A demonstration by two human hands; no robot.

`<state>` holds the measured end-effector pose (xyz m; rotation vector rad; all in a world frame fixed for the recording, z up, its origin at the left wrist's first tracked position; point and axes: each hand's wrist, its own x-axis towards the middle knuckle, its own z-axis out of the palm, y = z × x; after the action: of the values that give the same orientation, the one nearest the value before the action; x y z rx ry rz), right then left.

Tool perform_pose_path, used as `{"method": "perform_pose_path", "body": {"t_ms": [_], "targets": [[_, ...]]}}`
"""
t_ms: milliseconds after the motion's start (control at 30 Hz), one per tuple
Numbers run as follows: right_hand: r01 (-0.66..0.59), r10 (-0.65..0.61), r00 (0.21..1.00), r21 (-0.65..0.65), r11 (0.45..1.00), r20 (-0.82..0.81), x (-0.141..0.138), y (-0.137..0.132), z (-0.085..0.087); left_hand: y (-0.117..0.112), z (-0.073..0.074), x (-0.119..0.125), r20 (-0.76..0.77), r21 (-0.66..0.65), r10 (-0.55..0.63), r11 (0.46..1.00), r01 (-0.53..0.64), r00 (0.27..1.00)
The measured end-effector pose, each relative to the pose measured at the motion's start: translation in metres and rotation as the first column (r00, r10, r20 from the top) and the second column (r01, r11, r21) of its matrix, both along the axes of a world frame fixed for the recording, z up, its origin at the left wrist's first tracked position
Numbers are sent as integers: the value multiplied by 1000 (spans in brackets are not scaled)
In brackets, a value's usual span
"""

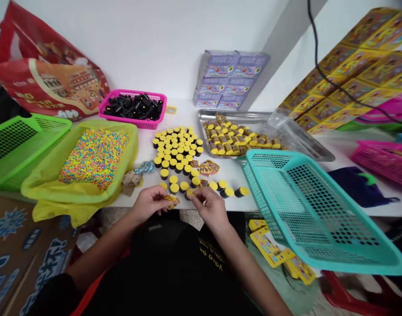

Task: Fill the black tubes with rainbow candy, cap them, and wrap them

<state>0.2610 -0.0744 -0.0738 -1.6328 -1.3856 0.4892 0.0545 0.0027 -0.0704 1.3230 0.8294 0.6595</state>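
We pinch a yellow packet [171, 201] firmly in our left hand [150, 203], and our right hand [211, 209] closes gently on a little tub [189, 193] beside it.

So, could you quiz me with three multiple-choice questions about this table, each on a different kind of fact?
1. Where is the teal plastic basket?
A) Inside the metal tray
B) Tilted over the front edge of the white table, right of the person's right hand
C) Stacked on the green basket

2. What colour is the basket holding the black tubes?
A) Green
B) Teal
C) Pink

3. What is in the person's left hand?
A) A small yellow packet
B) A metal tray
C) Nothing

Answers:
1. B, since it leans across the table's front edge beside that hand.
2. C, since a pink rim runs around the tubes.
3. A, since the packet is pinched in that hand's fingers.
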Motion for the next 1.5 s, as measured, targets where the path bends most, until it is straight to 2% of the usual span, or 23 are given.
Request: {"method": "perform_pose_path", "body": {"t_ms": [133, 233, 300, 367, 400, 467, 500, 567, 633, 733, 1000, 1133, 1233, 1500], "targets": [[137, -123, 958, -36, 990, 258, -3, 1, -13, 1, -6, -3, -16, 0, 35, 999, -35, 999], [154, -114, 923, -81, 985, 367, -8, 8, -18, 3, -9, -3, -8, -2, 26, 1000, -26, 1000], [148, -96, 926, -116, 982, 366, -10, 12, -20, 3, -11, -2, 5, -7, 22, 1000, -22, 1000], [158, -115, 953, -135, 978, 280, -11, 13, -19, 3, -12, -2, 23, -19, 22, 1000, -22, 999], [165, -139, 973, -133, 977, 184, -11, 12, -17, 2, -12, -2, 32, -25, 24, 999, -23, 999], [148, -160, 980, -111, 983, -115, -11, 7, -8, 1, -10, -1, 46, -34, 21, 999, -20, 999], [109, -133, 950, -97, 989, -281, -10, 4, -2, 0, -9, -1, 50, -35, 14, 999, -12, 999], [-12, -21, 842, -58, 998, -538, -11, -2, 12, -2, -7, 1, 57, -31, -15, 999, 16, 998], [-132, 81, 749, -28, 991, -658, -12, -5, 23, -4, -4, 2, 59, -25, -40, 999, 42, 997], [-205, 130, 698, -23, 978, -705, -14, -4, 29, -6, -2, 5, 66, -18, -64, 998, 66, 996], [-215, 115, 693, -51, 975, -712, -13, 0, 23, -4, 1, 14, 106, -52, -125, 990, 131, 987], [-121, 79, 753, -20, 992, -653, -16, 0, 21, -3, 1, 16, 55, -67, -174, 982, 177, 983], [-109, 91, 805, 6, 994, -586, -18, -1, 19, -2, -1, 17, 54, -109, -177, 977, 182, 983], [-145, 96, 797, -36, 989, -596, -12, -1, 19, -3, -6, 25, 78, -161, -162, 972, 173, 984]]}}
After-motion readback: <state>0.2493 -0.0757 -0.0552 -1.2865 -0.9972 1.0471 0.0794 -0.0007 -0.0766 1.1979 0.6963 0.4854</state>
